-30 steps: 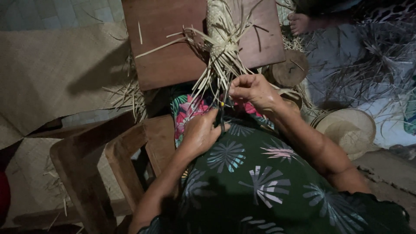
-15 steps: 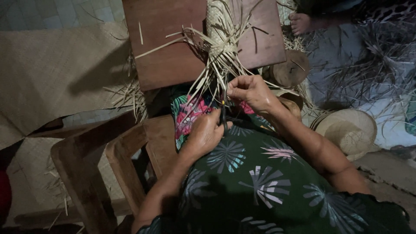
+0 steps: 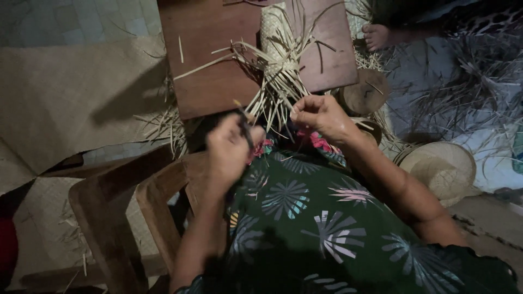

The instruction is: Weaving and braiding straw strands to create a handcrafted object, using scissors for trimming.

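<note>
the right hand pinches loose straw strands, while the left hand is closed round a thin dark tool whose tip points up and away toward the weave; the half-woven straw piece lies just ahead of both hands on a wooden board, its long axis running straight away from the person, loose ends fanning back to the fingers, the right hand nearer them; a wooden chair stands to the left, a straw hat lies on the floor to the right, someone else's bare foot rests beyond the board; nothing blocks the strands
</note>
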